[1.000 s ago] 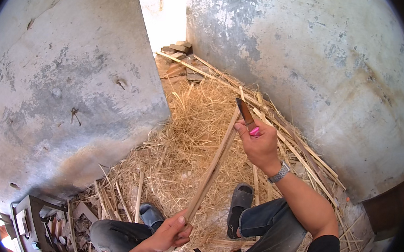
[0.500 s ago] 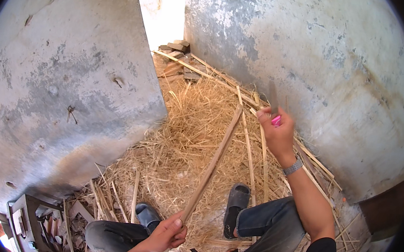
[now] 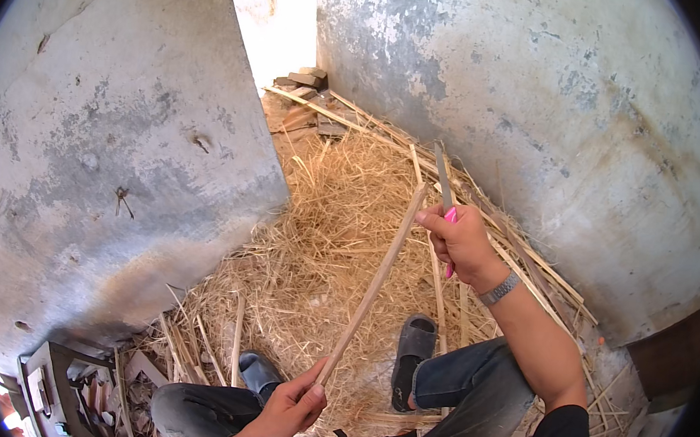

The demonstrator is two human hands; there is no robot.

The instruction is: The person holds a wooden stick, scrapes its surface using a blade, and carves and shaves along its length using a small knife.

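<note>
A long, narrow wooden strip [image 3: 373,291] slants up and away from me between my legs. Its lower part is gripped by my left hand [image 3: 292,401], fingers wrapped round it. My right hand [image 3: 460,241] is closed on a knife with a pink handle [image 3: 452,217], and the grey blade [image 3: 443,172] points up and away. The thumb and fingertips of that hand are right by the strip's far end; whether they touch it I cannot tell. A metal watch band circles my right wrist.
Straw-like shavings [image 3: 326,208] cover the floor ahead. Long wooden strips [image 3: 529,259] lie along the right wall [image 3: 558,128]; shorter ones [image 3: 181,345] lie at left. A dark wooden frame [image 3: 61,385] stands at lower left beside the left wall [image 3: 117,115]. Bricks [image 3: 306,77] are stacked at the back.
My right hand with the knife has come down and toward the strip's far end. The strip has shifted slightly right, and my left hand still holds it.
</note>
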